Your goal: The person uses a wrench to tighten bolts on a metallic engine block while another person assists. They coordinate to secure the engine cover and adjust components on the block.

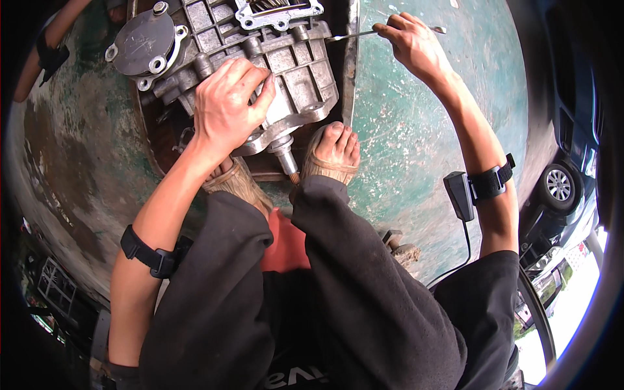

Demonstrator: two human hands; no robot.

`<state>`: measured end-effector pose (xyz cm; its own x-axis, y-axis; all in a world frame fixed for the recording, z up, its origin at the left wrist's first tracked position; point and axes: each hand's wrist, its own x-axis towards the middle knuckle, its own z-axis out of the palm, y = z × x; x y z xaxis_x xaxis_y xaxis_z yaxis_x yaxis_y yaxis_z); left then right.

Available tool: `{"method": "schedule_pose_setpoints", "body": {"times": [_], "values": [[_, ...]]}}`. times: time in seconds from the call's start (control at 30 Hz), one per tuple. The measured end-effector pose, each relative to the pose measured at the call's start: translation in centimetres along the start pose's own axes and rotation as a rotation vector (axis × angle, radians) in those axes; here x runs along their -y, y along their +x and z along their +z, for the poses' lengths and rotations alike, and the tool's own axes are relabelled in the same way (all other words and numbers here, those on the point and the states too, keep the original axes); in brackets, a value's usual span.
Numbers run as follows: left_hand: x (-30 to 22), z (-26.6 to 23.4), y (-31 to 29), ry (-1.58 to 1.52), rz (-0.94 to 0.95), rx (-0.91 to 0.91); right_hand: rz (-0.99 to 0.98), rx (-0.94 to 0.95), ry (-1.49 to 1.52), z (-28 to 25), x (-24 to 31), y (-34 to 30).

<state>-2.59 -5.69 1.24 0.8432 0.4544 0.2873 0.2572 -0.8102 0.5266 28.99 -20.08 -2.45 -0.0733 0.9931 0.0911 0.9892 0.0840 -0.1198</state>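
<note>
A grey cast-metal gearbox [286, 62] lies in front of me, its splined shaft [283, 156] pointing back between my feet. My left hand [231, 104] is closed over the near part of its casing, with curled fingers pressed on the metal. Off the gearbox's right side, my right hand [416, 49] grips a slim spanner [357, 34]. One end of the spanner meets the casing's edge; whether it sits on a bolt is too small to tell. The other end sticks out past my hand. A round cover plate [143, 42] sits at the casing's left.
Under the gearbox is a shallow metal tray [349, 71]. My sandalled feet [333, 153] stand at its near end. Another person's arm [52, 39] shows at upper left. Some small metal parts [400, 246] lie on the worn green floor [403, 143]. A dark car [565, 175] stands at right.
</note>
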Motion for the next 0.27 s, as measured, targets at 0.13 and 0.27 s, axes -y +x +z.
{"method": "schedule_pose_setpoints", "body": {"times": [0.13,0.27], "values": [[0.2,0.0,0.0,0.044,0.019,0.004,-0.036,0.065,-0.002,0.8,-1.4,1.3],[0.1,0.1,-0.1,0.027,-0.009,0.018,-0.054,0.119,-0.072,1.6,-2.0,1.4]]}}
